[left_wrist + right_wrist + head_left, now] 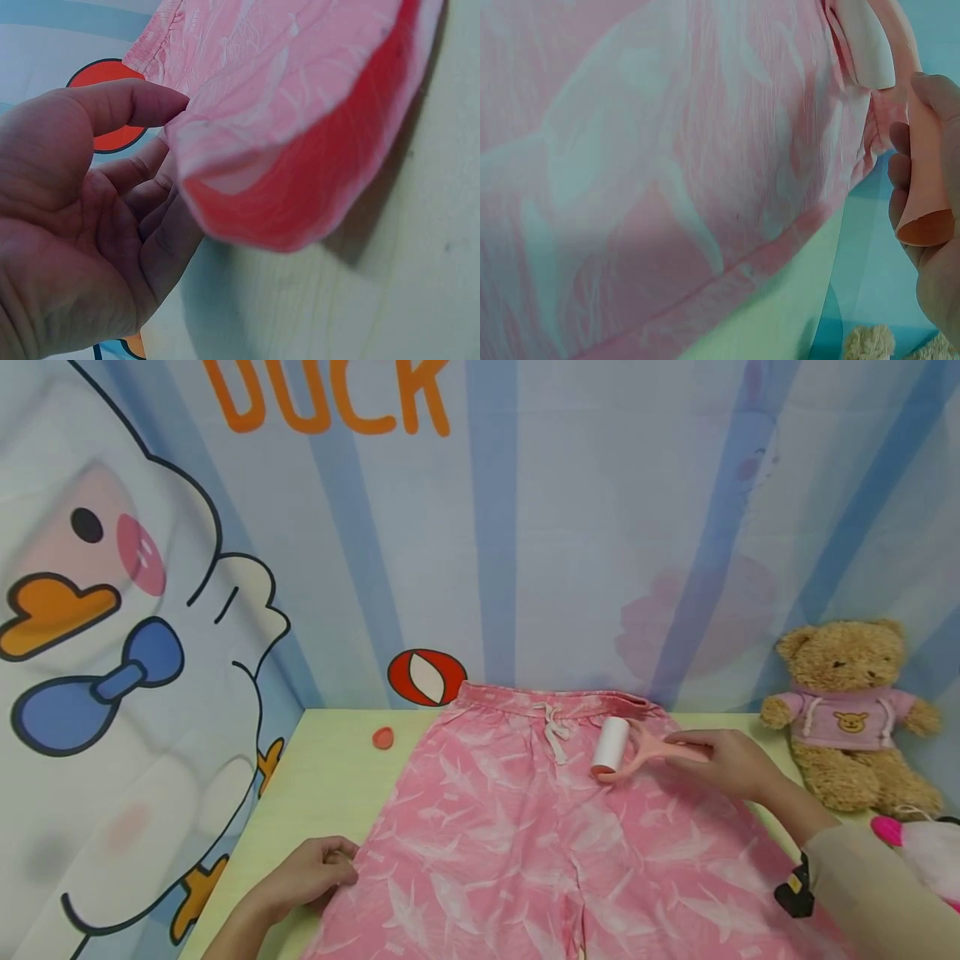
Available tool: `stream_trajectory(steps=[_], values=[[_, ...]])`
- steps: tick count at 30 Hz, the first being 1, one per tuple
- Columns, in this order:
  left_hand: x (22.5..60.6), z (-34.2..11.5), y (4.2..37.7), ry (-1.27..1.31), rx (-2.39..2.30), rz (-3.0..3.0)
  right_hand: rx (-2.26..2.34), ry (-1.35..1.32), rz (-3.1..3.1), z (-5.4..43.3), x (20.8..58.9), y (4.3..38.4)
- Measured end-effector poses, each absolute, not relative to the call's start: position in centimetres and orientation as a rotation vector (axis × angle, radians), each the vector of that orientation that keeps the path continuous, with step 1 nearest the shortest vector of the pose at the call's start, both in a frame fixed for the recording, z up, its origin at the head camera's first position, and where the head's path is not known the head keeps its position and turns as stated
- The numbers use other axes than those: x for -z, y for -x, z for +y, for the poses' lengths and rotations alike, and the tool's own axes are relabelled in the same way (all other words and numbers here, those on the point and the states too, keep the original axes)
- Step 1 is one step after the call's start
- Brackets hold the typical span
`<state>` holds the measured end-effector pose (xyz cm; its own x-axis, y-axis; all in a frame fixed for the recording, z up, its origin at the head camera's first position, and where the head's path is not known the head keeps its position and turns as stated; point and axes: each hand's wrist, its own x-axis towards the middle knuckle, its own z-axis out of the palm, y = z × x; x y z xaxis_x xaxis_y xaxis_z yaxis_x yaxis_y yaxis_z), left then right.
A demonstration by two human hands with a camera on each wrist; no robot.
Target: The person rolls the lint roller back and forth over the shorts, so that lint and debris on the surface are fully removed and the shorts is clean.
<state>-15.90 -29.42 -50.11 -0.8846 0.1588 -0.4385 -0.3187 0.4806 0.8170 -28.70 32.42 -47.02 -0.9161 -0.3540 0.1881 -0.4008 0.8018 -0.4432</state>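
Observation:
Pink shorts (pixel 480 827) with a pale leaf-like print and a white drawstring (pixel 555 732) lie spread out, waistband toward the back wall. My left hand (pixel 311 875) is at their left edge. In the left wrist view its thumb and fingers pinch the fabric (pixel 247 142), and the leg opening gapes with a redder inside. My right hand (pixel 723 762) grips the pink handle (pixel 928 165) of a lint roller (pixel 612 743). The roller's white cylinder is over the shorts just below the waistband, right of the drawstring.
A teddy bear (pixel 847 718) in a pink hoodie sits at the back right, with a white and pink plush (pixel 926 852) in front of it. A small red round piece (pixel 383 738) lies left of the waistband on the pale yellow table (pixel 337 777). Printed cloth (pixel 570 527) hangs behind.

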Motion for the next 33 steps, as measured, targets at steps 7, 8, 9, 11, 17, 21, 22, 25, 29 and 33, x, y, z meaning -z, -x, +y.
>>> stream_trajectory(steps=[7, 8, 9, 11, 17, 21, 22, 25, 29, 33], values=[[50.3, -29.4, 16.0, 0.136, -1.384, 2.275, -0.715, -0.625, -2.889, 35.3, 47.0, 28.3], [50.3, -29.4, 15.9, 0.134, -1.386, 2.272, -0.719, -0.627, -2.893, 35.7, 46.9, 28.1], [50.3, -29.4, 15.9, 0.132, -1.389, 2.269, -0.72, -0.617, -2.9, 36.0, 46.7, 28.0], [50.2, -29.4, 15.9, 0.124, -1.395, 2.264, -0.727, -0.597, -2.922, 36.6, 46.4, 27.6], [50.0, -29.4, 15.8, 0.115, -1.398, 2.257, -0.798, -0.54, -2.986, 38.3, 45.4, 26.5], [50.0, -29.4, 15.9, 0.121, -1.392, 2.264, -0.763, -0.506, -3.031, 39.6, 45.1, 26.1], [50.0, -29.4, 15.9, 0.124, -1.39, 2.266, -0.757, -0.495, -3.042, 39.9, 45.1, 26.0], [50.1, -29.3, 15.9, 0.133, -1.385, 2.272, -0.746, -0.487, -3.052, 40.6, 44.9, 25.7], [50.1, -29.3, 15.9, 0.147, -1.371, 2.278, -0.763, -0.504, -3.037, 41.2, 44.7, 25.4], [50.1, -29.2, 16.0, 0.151, -1.369, 2.269, -0.796, -0.481, -3.041, 41.4, 44.8, 25.3]])
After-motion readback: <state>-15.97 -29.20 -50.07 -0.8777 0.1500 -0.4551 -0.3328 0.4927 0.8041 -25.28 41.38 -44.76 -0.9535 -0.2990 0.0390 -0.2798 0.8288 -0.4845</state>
